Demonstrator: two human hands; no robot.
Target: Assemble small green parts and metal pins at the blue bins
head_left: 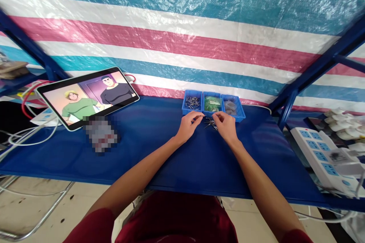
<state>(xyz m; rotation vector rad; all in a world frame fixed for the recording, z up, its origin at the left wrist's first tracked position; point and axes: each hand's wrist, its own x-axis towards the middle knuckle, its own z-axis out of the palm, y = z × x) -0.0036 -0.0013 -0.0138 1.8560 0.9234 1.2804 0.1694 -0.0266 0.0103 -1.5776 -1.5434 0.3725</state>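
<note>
My left hand (189,124) rests on the blue table (159,152), its fingers pinched on a thin metal pin that points right. My right hand (226,125) lies close beside it with the fingers curled over a small pile of loose metal pins (210,123); what it grips, if anything, is hidden. Just behind both hands stand three small blue bins in a row: the left bin (192,103) holds metal pins, the middle bin (212,103) holds small green parts, the right bin (232,106) holds greyish clear parts.
A tablet (88,97) playing a cartoon leans at the left, with white cables (31,133) beside it. A white power strip (322,155) lies at the right edge. A striped tarp (182,38) forms the back wall. Blue frame bars (310,79) slant at both sides.
</note>
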